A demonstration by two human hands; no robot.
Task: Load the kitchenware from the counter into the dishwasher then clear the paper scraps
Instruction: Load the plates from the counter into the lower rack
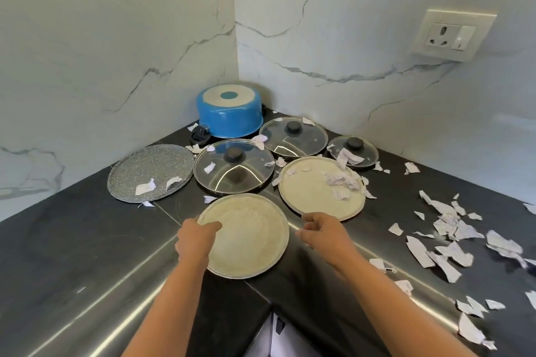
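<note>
At the corner of a dark kitchen counter (72,240), a person's left hand (197,238) curls over the left rim of the nearest round steel plate (252,240), which lies flat near the counter's front edge. The right hand (322,232) hovers just off the plate's right rim, fingers loosely bent and grasping nothing. Behind lie a second plate (307,197) strewn with torn paper, three glass lids (232,177) with black knobs, a speckled grey griddle (150,168) and an upturned blue pot (229,119) in the corner. Paper scraps (446,229) litter the counter to the right. The plate looks thin, stiff and light, but smooth metal on polished stone is likely to slide rather than lift. A hold at opposite rims, fingertips worked under the lip, seems safest. The glass lids, probably heavier and breakable, would be best taken by their knobs.
</note>
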